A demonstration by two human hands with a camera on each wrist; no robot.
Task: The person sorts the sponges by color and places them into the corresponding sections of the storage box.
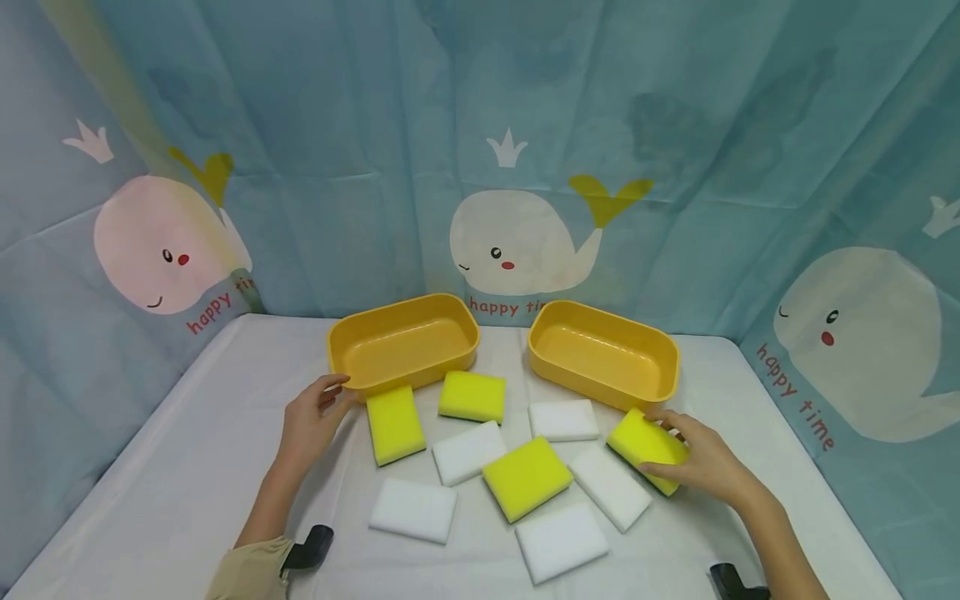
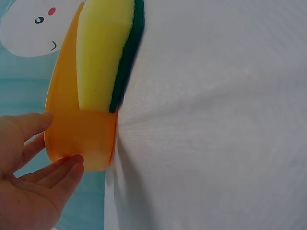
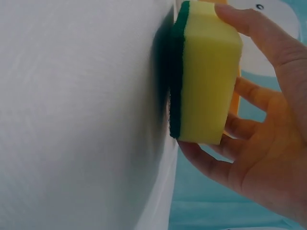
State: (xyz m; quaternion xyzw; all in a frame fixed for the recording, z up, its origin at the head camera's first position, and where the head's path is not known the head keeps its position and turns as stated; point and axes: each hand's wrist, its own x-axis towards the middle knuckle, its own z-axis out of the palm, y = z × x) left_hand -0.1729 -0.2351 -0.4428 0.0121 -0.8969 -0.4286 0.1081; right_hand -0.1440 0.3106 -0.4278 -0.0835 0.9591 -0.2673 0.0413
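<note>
Left hand (image 1: 311,421) is curled lightly round the left tub's (image 1: 405,342) 8 o'clock corner — probably to steady it; right hand (image 1: 705,458) is partway open, thumb and fingers spanning the right sponge (image 1: 647,446), likely so the foam doesn't squash; from the middle sponge (image 1: 527,481), that one's between 2 and 3 o'clock, right tub (image 1: 603,354) near 1 — glossy, rounded plastic tubs; spongy yellow foam, dark-green backing; flat white blocks (image 1: 412,510).

Blue-green printed curtain (image 1: 360,100), white central whale (image 1: 517,242) with mustard tail flukes (image 1: 603,204), white crown (image 1: 507,151) above the central whale, red lettering (image 1: 495,307) beginning "happy" beneath it, pinkish whale (image 1: 153,246) to its left, larger pale whale (image 1: 866,342) to its right, white-clothed table (image 1: 187,475) below it
</note>
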